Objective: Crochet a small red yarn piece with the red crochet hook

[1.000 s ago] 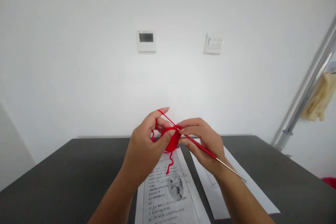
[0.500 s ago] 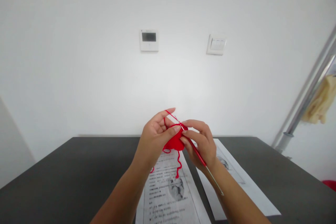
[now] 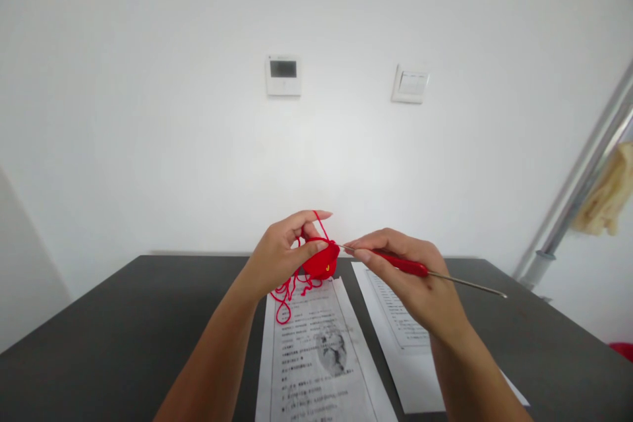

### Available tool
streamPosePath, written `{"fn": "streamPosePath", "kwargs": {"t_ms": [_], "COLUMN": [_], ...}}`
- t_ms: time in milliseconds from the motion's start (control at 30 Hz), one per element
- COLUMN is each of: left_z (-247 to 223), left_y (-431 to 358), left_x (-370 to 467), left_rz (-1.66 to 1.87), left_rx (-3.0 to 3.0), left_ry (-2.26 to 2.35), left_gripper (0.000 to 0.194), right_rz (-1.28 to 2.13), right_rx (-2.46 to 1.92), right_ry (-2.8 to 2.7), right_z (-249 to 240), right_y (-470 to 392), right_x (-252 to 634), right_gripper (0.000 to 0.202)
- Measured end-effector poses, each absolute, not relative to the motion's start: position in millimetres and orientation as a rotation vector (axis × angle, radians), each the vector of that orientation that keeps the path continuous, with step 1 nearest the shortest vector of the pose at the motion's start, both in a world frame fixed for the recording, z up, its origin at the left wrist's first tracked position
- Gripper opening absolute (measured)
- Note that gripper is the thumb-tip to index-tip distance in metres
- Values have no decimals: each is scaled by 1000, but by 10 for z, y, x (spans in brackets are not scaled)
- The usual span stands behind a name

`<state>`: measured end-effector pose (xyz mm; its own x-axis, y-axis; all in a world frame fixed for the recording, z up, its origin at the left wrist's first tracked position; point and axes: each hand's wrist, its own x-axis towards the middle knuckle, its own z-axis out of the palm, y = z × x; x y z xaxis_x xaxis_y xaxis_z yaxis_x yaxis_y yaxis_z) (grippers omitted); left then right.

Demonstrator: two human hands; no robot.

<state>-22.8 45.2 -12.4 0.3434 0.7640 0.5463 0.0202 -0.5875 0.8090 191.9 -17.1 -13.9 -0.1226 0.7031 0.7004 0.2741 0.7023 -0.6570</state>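
Observation:
A small piece of red crochet work (image 3: 320, 264) is pinched in my left hand (image 3: 279, 257), thumb on its near face. Red yarn (image 3: 321, 225) runs from the raised left index finger down to the top edge of the piece. Loose strands (image 3: 283, 306) dangle below that hand over the paper. A small yellow mark shows low on the piece. My right hand (image 3: 413, 270) is closed around the red handle of a double-ended crochet hook (image 3: 408, 265). The hook's left tip meets the right edge of the piece; its other metal end sticks out to the right.
Two printed sheets lie on the dark table (image 3: 198, 316): one sheet (image 3: 316, 356) below the work, another sheet (image 3: 395, 323) partly beneath my right forearm. On the white wall are a thermostat (image 3: 283, 76) and a switch (image 3: 411, 84). A metal pole (image 3: 578, 191) and yellowish cloth (image 3: 606, 194) are at right.
My right hand has moved right and turned, so the hook lies flatter with its tip at the piece's edge. The crochet piece has shifted slightly left and turned, and its yellow mark shows.

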Motion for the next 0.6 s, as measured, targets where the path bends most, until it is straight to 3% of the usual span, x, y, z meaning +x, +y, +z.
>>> {"fn": "streamPosePath", "kwargs": {"t_ms": [233,333,467,600], "left_z": [-90,-76,-74,-55], "left_y": [463,399,343,342], "left_x": [-255,-230,-203,-229], "left_rz": [1174,1081,966,1014], "left_rx": [1602,1479,1385,1440], "left_ry": [554,508,452,526], "left_gripper": [36,35,34,35], "right_rz": [811,580,27,-85], "right_rx": [-571,-380,-246,-284], "right_ry": [-1505,-1554,-1802,-1895], "right_z": [-223,-282,-274,-237], "right_y": [-17,46,67,65], "right_x": [1888,1817,1781,1788], "right_gripper": [8,3,24,27]}}
